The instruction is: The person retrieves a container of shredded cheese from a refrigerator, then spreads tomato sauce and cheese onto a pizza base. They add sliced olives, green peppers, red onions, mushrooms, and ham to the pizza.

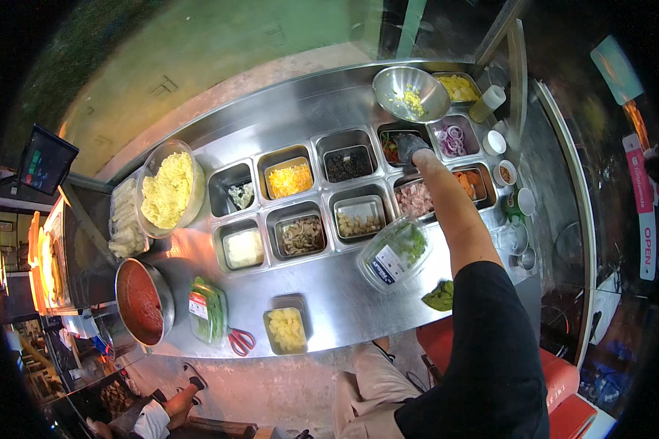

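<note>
In the head view, the gloved fingers of the right hand (411, 148) are down at a steel pan (395, 129) of red and green pieces (390, 151); whether they grip any cannot be told. Sliced purple onion (453, 140) lies just right of them, black pieces (348, 164) left, a steel bowl (395, 82) beyond.

My right arm (483, 314) rises from the lower right, its upper part in a black sleeve (494, 344). My bare forearm (454, 208) slants up and leftward to my right hand (411, 148), right of the upper centre, in a greyish glove (405, 143); I can't make out how my fingers are set.
</note>
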Demonstrator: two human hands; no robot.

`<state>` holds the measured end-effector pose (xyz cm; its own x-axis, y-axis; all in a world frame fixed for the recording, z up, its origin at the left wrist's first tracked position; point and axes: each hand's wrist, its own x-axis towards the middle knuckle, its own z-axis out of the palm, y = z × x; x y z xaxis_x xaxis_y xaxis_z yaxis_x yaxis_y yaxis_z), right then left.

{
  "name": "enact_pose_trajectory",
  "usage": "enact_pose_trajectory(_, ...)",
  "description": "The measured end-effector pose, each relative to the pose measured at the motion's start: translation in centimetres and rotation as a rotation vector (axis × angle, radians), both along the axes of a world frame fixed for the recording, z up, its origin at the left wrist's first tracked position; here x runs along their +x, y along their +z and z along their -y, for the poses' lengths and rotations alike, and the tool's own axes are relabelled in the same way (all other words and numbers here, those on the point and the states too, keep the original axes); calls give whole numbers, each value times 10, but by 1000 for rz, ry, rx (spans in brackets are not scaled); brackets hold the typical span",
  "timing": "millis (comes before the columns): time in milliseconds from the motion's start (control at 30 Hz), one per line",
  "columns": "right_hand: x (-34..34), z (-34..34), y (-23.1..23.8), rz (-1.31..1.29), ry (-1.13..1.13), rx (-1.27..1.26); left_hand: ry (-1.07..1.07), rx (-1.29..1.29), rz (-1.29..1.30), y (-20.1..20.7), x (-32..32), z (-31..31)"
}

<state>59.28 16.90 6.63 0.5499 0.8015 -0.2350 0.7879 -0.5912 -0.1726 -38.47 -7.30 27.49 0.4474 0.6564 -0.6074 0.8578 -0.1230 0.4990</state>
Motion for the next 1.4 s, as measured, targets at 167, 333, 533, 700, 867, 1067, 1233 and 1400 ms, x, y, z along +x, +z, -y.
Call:
enact_pose_trajectory(167,1,-12,9,-49,21,-173,-160,78,-18,-10,-4,0)
enact_pose_trajectory(333,-6,-6,20,1,35,-122,-108,27,-34,-12,2,-3)
enact_pose_trajectory(533,-4,14,34,-42,-44,41,301,-136,-91,9,34,-8)
enact_pose_trajectory(700,-6,34,53,15,-167,160,422,-165,-53,20,46,-8)
enact_pose_trajectory(867,-3,49,54,-38,-167,224,313,-157,-76,5,39,-5)
enact_pose_trajectory(1067,-6,55,55,-11,-158,434,323,-219,-165,8,49,-10)
enact_pose_trajectory(1233,-37,56,98,-67,-157,623,333,-103,-150,18,78,-23)
enact_pose_trajectory(1400,-131,61,184,-130,-67,777,315,113,156,29,137,-53)
